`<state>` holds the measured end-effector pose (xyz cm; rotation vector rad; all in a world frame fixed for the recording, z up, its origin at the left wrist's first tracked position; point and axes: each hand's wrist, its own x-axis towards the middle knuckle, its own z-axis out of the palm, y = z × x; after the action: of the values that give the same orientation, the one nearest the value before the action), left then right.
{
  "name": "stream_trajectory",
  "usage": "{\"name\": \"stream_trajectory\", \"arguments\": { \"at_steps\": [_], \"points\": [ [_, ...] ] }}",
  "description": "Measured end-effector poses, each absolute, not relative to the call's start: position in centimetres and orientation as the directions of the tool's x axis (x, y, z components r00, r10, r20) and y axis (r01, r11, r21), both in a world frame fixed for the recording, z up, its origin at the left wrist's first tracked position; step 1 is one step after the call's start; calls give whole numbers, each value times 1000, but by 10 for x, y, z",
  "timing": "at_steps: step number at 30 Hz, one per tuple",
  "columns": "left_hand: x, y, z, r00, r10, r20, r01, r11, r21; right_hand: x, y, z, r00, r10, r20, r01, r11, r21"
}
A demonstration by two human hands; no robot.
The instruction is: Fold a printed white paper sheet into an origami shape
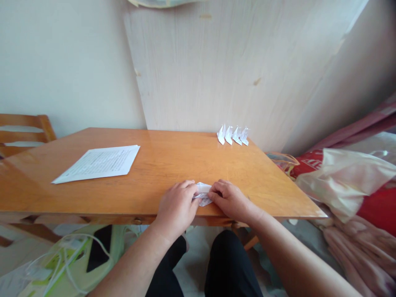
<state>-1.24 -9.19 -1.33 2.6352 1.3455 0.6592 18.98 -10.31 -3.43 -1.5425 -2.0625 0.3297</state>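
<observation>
The fingers of the left hand (pixel 179 202) are drawn together on the left end of a small folded paper (pixel 204 189); those of the right hand (pixel 231 199) curl closed on its right end. The paper lies between them at the near edge of the table (pixel 173 161), the wrists crossing that edge. Wood surface stretches from the hands to the far edge and out to both sides. A stack of printed sheets (pixel 99 163) lies well apart on the left; four folded paper figures (pixel 229 135) stand in a row by the far right corner. The table's orange-brown top meets a pale board (pixel 216 74) behind. A wooden chair (pixel 21 122) stands at left, a whitish plastic bag (pixel 343 177) beyond the right edge.
</observation>
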Motion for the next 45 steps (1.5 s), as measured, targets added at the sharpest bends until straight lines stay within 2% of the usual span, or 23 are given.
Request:
{"name": "stream_trajectory", "arguments": {
  "at_steps": [6, 11, 21, 25, 32, 45],
  "points": [
    [-15, -84, -14, 568, 756, 324, 746, -640, 184, 190, -104, -35, -196, 937, 290, 820, 319, -476],
    [-15, -80, -16, 607, 724, 327, 719, -676, 162, 193, -107, -33, -199, 944, 261, 798, 311, -516],
    [-15, -80, -15, 652, 682, 331, 682, -718, 135, 191, -106, -30, -219, 935, 280, 787, 339, -516],
    [-16, -79, -18, 650, 679, 341, 673, -723, 157, 191, -107, -29, -218, 934, 285, 778, 342, -527],
    [-22, -82, -21, 592, 735, 331, 688, -674, 268, 195, -109, -34, -246, 921, 302, 747, 379, -546],
    [-24, -81, -22, 533, 795, 289, 728, -605, 321, 194, -110, -31, -267, 917, 298, 709, 396, -584]
  ]
}}
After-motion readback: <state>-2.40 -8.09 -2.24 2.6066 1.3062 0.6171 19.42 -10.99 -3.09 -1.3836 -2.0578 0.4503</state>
